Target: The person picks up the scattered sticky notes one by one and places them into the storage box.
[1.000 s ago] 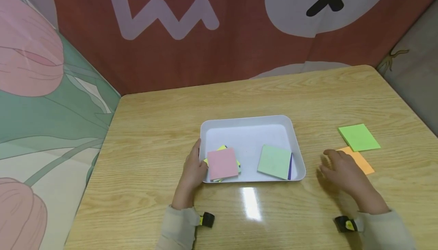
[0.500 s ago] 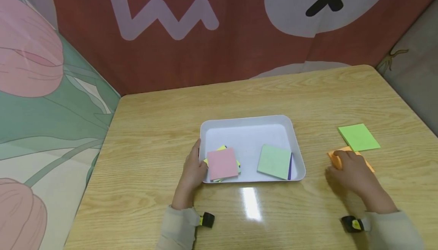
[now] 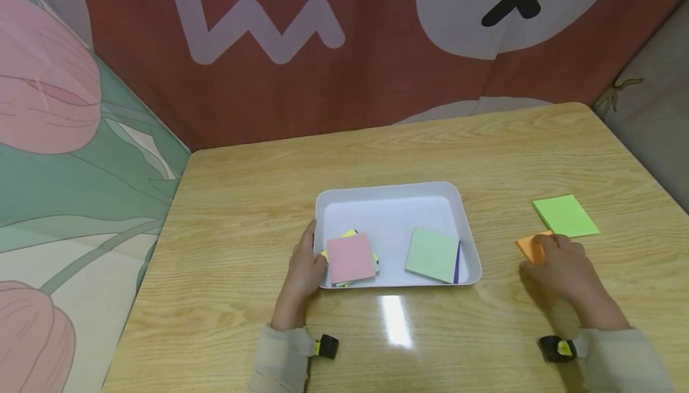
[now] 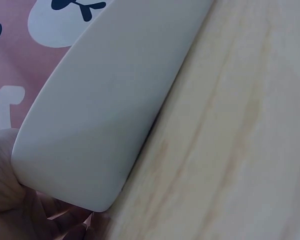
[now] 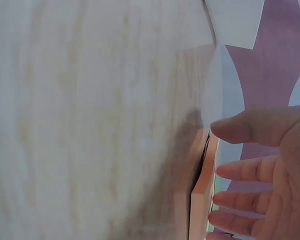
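My left hand (image 3: 304, 267) grips the near left corner of a white tray (image 3: 384, 191); in the left wrist view its fingers reach beneath the tray's corner. Inside the tray, a pink sticky note pad (image 3: 351, 258) lies over yellow and other notes at the left. A pale green sticky note pad (image 3: 432, 254) lies over a purple one at the right. Beyond the tray, my right hand (image 3: 565, 270) pinches an orange sticky note pad (image 3: 526, 244), covering much of it. The right wrist view shows the orange pad (image 5: 204, 175) in two layers, a dark gap between them.
A bright green sticky note pad (image 3: 566, 215) lies just behind the orange one. The wooden table (image 3: 242, 201) meets a red printed curtain (image 3: 323, 100) at the back. Black wrist cameras (image 3: 326, 346) sit at both cuffs.
My right hand has moved from beside the orange pad onto it, and now pinches it with part of the pad raised. My left hand has stayed at the tray.
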Demonstrator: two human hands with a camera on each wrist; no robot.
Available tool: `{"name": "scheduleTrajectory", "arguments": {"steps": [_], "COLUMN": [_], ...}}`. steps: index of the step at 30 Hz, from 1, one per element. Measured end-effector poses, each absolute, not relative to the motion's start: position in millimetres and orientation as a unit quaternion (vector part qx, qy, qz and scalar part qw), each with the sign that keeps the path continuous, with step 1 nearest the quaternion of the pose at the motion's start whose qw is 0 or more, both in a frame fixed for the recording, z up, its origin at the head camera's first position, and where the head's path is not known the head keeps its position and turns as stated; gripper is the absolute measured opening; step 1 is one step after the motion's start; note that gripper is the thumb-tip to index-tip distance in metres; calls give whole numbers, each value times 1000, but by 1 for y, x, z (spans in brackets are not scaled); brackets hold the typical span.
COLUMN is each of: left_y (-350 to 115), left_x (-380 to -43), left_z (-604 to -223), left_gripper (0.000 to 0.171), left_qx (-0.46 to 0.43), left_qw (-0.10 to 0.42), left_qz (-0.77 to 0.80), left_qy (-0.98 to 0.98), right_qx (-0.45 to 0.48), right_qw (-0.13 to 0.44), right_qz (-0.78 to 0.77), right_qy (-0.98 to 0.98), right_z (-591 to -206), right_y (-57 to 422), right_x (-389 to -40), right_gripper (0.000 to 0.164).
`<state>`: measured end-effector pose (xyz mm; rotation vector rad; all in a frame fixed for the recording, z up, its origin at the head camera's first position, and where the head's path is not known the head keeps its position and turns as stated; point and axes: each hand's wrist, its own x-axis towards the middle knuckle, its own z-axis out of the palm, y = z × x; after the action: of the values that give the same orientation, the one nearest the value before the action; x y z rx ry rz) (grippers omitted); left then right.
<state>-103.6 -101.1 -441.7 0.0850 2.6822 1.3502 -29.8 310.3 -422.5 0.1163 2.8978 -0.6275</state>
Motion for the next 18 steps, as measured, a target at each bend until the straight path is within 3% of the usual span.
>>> {"name": "scheduleTrajectory", "arguments": {"steps": [18], "left_y": [-101], "left_x": [-103], "left_z": [-439], "left_gripper": [68], "left_qx": [24], "left_qw": [68], "left_qz": [464], "left_qy": [883], "right_qx": [97], "right_qw": [96], "right_qz": [-209], "right_qy": [968], "right_z": [-428], "right_y": [319], "right_x": [-31], "right_gripper": [66]}}
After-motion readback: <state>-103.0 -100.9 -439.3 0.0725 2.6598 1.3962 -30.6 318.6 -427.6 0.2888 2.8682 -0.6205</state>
